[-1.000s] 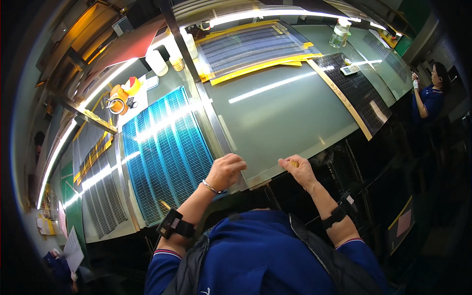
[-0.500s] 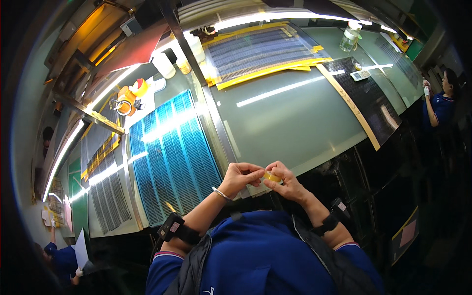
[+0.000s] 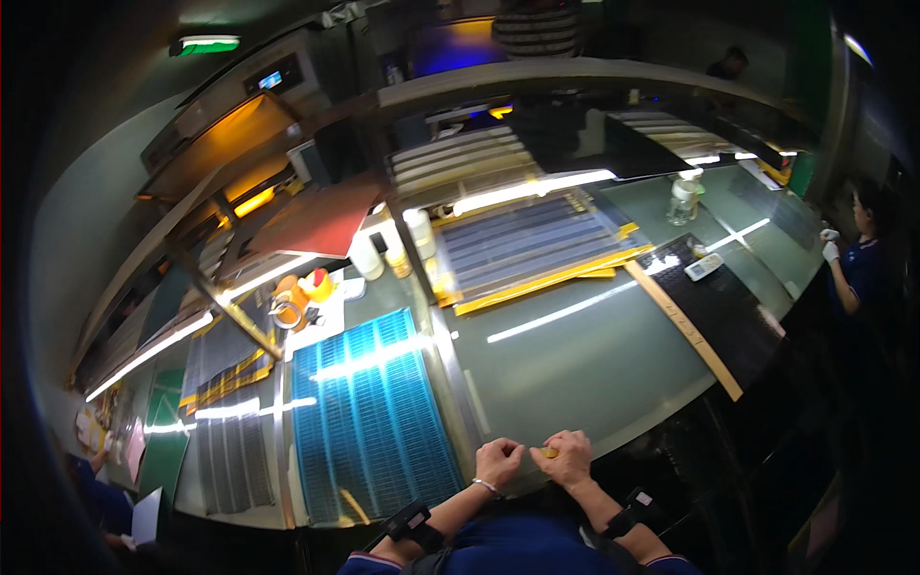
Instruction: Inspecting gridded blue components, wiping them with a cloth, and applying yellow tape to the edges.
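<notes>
Both my hands are raised close together at the front edge of the glass-topped table [image 3: 565,383]. My right hand [image 3: 572,460] is closed around a small roll of yellow tape [image 3: 550,452], of which only a sliver shows between the fingers. Beside it, a short gap away, my left hand [image 3: 499,464] has its fingers pinched together; whatever they may hold is too small to make out. To the left of my hands lies a blue gridded sheet [image 3: 369,422] on the lit surface.
Yellow-taped film sheets [image 3: 527,244] lie at the back. A wooden ruler [image 3: 685,331] borders a black sheet [image 3: 738,316] with a white remote [image 3: 704,267] on it. Back left stand white bottles [image 3: 365,257] and an orange tape dispenser [image 3: 290,305]. A co-worker [image 3: 858,254] stands far right.
The view has tilted up, so my hands and the table sit lower in the picture. My hands have drawn slightly apart, and my right fingers cover more of the tape roll.
</notes>
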A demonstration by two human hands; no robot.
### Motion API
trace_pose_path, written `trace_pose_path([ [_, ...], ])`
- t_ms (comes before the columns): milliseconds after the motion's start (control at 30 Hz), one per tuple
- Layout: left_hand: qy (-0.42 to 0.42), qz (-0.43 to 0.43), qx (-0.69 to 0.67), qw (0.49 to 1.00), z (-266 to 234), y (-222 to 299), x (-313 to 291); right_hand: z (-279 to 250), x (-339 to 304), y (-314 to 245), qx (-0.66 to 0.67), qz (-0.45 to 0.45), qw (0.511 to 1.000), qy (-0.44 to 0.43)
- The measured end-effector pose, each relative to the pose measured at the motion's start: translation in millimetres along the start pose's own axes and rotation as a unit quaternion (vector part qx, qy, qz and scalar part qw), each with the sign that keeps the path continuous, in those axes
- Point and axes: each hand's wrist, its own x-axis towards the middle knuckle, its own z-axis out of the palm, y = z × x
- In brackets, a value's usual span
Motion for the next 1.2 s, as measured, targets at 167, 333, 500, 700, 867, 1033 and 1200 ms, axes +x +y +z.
trace_pose_path([
  [167, -0.002, 0.039, 0.092, 0.995, 0.5, 1.5, 11.0, 11.1, 0.6, -1.7, 0.002, -0.030, 0.999, 0.011],
  [333, -0.107, -0.031, 0.037, 0.993, -11.9, -2.4, 26.1, 23.3, -1.4, -4.5, -0.041, -0.053, 0.998, 0.019],
  [500, -0.139, -0.153, -0.106, 0.973, -23.6, -1.3, 26.0, 18.6, -5.0, -2.3, 0.053, -0.070, 0.996, 0.029],
  [700, -0.167, -0.176, -0.125, 0.962, -29.0, 16.6, 21.4, 10.5, -2.9, -7.5, 0.067, -0.062, 0.996, 0.013],
  [867, -0.162, -0.194, -0.086, 0.964, -27.5, 26.7, 22.8, 10.4, -2.1, -7.4, 0.056, -0.058, 0.997, 0.000],
  [1033, -0.159, -0.182, -0.050, 0.969, -24.6, 32.3, 23.4, 12.4, -1.5, -7.1, 0.049, -0.048, 0.998, -0.006],
  [1200, -0.156, -0.195, -0.061, 0.966, -21.5, 36.8, 22.8, 13.9, 0.7, -7.9, 0.052, -0.035, 0.998, -0.010],
])
